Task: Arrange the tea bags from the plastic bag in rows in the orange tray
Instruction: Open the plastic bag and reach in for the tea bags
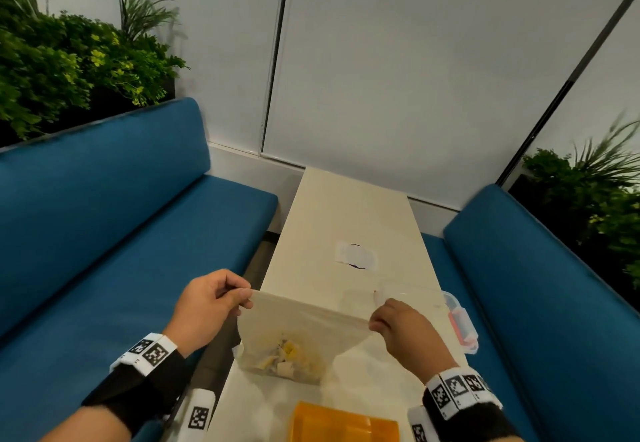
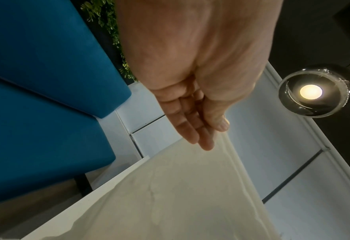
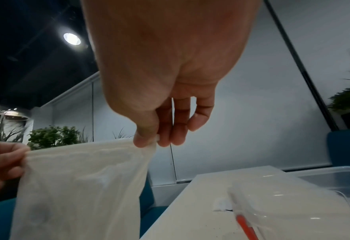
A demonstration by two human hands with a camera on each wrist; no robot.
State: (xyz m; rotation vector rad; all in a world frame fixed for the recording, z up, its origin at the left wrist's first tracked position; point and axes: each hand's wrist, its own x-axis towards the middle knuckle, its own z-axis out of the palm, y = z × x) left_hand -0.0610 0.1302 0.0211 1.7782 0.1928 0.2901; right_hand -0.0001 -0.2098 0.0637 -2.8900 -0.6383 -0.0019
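The orange tray (image 1: 344, 422) is seen empty at the near tabletop (image 1: 346, 213) edge. Just beyond, the plastic bag (image 1: 294, 331) is pinched at its top corners by the left hand (image 1: 207, 306) and right hand (image 1: 403, 329), the tea bags (image 1: 287, 358) bunched at its bottom. A sharp pull may scatter them.

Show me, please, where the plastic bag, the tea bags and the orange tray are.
plastic bag (image 1: 304, 317): head view, upper front panel.
tea bags (image 1: 287, 358): head view, pile inside the bag's bottom.
orange tray (image 1: 343, 424): head view, its floor.
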